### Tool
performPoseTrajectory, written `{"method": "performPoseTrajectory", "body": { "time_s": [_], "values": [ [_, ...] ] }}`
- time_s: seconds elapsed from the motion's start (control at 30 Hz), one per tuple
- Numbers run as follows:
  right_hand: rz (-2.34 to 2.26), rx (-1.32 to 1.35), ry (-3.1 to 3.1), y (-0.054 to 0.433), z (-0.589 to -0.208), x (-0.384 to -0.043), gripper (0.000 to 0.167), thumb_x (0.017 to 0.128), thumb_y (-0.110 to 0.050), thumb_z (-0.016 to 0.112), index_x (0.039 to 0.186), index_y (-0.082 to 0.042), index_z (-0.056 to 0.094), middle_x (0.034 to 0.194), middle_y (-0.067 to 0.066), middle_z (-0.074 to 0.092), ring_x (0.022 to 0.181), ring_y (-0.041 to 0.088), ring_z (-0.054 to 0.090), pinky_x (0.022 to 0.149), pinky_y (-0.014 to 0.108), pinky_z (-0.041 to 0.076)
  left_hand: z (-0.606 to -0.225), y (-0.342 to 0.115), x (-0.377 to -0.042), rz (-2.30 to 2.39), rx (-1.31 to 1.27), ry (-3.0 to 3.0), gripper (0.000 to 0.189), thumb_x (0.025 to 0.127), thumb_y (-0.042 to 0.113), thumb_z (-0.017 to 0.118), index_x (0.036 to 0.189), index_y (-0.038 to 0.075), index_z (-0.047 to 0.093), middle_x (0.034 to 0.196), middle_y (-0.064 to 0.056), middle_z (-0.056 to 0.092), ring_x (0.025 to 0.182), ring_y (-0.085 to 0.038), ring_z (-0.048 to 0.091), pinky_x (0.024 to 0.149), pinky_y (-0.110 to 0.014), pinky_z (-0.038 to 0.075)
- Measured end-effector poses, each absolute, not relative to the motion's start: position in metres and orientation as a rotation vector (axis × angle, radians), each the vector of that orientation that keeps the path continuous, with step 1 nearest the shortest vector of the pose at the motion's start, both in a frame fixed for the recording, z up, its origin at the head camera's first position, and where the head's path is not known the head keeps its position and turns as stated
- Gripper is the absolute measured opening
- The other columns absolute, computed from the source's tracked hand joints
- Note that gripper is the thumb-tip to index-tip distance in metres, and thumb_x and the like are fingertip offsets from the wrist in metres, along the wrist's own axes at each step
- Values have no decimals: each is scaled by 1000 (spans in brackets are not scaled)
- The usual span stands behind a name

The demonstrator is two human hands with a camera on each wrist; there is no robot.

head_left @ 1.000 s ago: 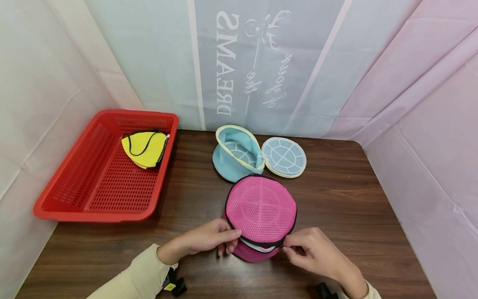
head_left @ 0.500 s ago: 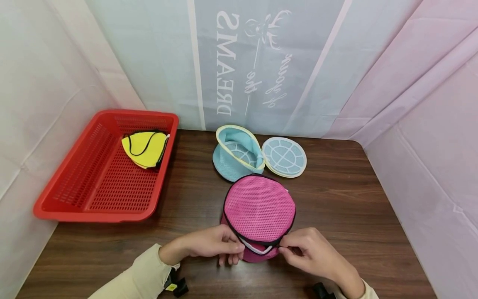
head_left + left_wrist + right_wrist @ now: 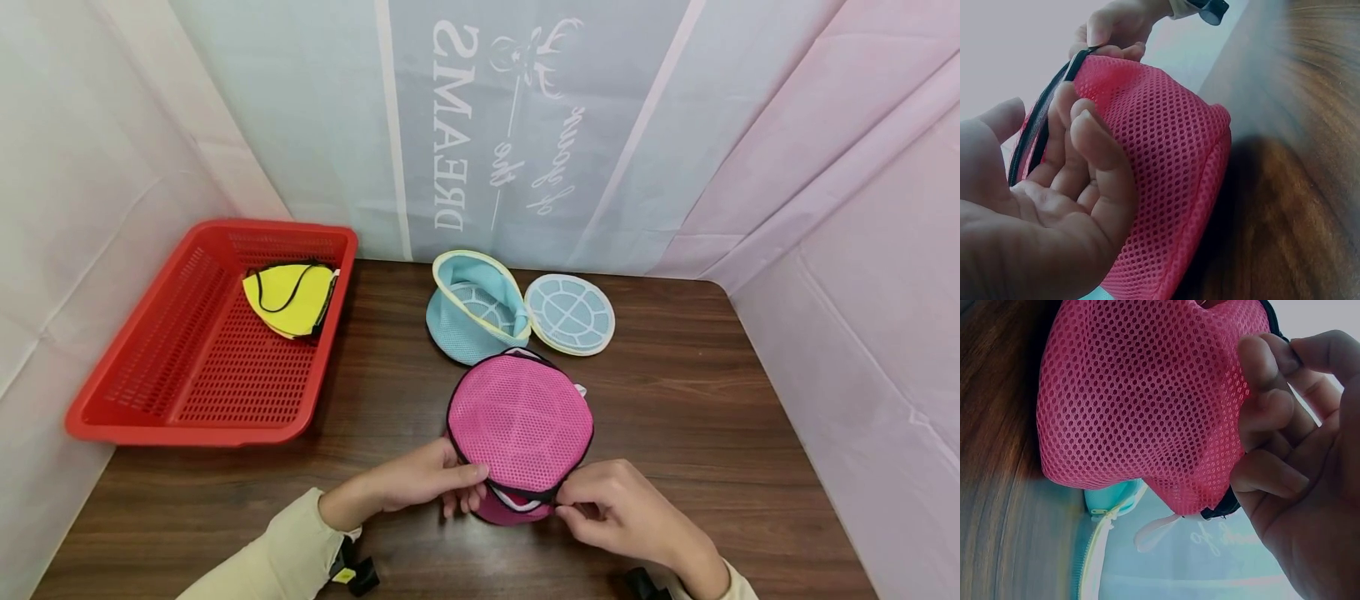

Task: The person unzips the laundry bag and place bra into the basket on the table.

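Observation:
A round pink mesh laundry bag (image 3: 521,421) with a black zipper edge (image 3: 1071,70) stands on the table. Between its lid and side at the front, a narrow gap shows a white rim inside. My left hand (image 3: 420,486) holds the front left of that edge, thumb on top and fingers curled against the mesh side. At the front right, my right hand (image 3: 626,510) pinches the zipper pull between thumb and forefinger; the pull is mostly hidden. A white loop (image 3: 1159,531) sticks out at the bag's back right.
Behind the bag, an unzipped blue mesh bag (image 3: 461,333) with yellow trim has its lid (image 3: 570,314) folded out to the right. A red plastic basket (image 3: 198,435) at the left contains a yellow, black-corded item (image 3: 288,296). Fabric walls enclose the brown table (image 3: 697,417).
The right hand has drawn the zipper pull a little leftward, and the front gap is narrower. The left hand has shifted its hold along the edge. The white loop shows more.

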State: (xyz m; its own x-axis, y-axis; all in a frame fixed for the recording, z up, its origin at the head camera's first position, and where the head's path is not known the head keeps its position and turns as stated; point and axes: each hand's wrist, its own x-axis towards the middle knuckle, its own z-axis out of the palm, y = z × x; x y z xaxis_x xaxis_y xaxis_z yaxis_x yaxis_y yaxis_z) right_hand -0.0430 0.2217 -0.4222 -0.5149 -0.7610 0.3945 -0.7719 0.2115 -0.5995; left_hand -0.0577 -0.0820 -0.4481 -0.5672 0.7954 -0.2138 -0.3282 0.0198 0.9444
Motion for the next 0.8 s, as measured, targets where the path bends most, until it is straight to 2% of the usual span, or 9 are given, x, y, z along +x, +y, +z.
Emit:
{"method": "performPoseTrajectory", "body": {
  "time_s": [0.1, 0.23, 0.33, 0.57, 0.8],
  "values": [
    [1225, 1540, -2469, 221, -421, -42, 32, 84, 2, 74, 80, -27, 61, 72, -17, 50, 64, -7, 43, 58, 4, 35, -447, -81, -56, 1713, 442, 1446, 50, 107, 29, 55, 91, -19, 63, 73, 2, 66, 63, -4, 58, 53, -17, 49],
    [1208, 1531, -2510, 218, -420, -40, 29, 89, -2, 72, 80, -27, 61, 72, -18, 51, 63, -6, 44, 58, 6, 37, -449, -76, -54, 1747, 380, 1380, 42, 107, 29, 55, 90, -8, 63, 76, 1, 67, 65, -5, 59, 52, -19, 49],
    [1170, 1530, -2499, 217, -420, -40, 28, 89, -3, 72, 80, -28, 62, 73, -19, 51, 65, -9, 43, 58, 5, 37, -449, -73, -52, 1767, 359, 1360, 36, 107, 30, 55, 89, 0, 63, 76, 1, 66, 65, -5, 60, 51, -19, 49],
    [1154, 1521, -2501, 216, -421, -41, 29, 89, -3, 72, 79, -28, 61, 72, -19, 51, 65, -10, 41, 60, 5, 37, -450, -72, -53, 1795, 350, 1397, 31, 106, 23, 55, 85, 2, 63, 72, 1, 65, 62, -5, 58, 51, -18, 49],
    [1108, 1491, -2426, 215, -423, -42, 35, 79, 2, 74, 76, -29, 57, 70, -20, 46, 62, -9, 40, 60, 3, 32, -451, -74, -53, 1775, 385, 1421, 30, 106, 23, 56, 86, 2, 63, 71, 2, 64, 61, -6, 57, 51, -18, 48]
  ]
}}
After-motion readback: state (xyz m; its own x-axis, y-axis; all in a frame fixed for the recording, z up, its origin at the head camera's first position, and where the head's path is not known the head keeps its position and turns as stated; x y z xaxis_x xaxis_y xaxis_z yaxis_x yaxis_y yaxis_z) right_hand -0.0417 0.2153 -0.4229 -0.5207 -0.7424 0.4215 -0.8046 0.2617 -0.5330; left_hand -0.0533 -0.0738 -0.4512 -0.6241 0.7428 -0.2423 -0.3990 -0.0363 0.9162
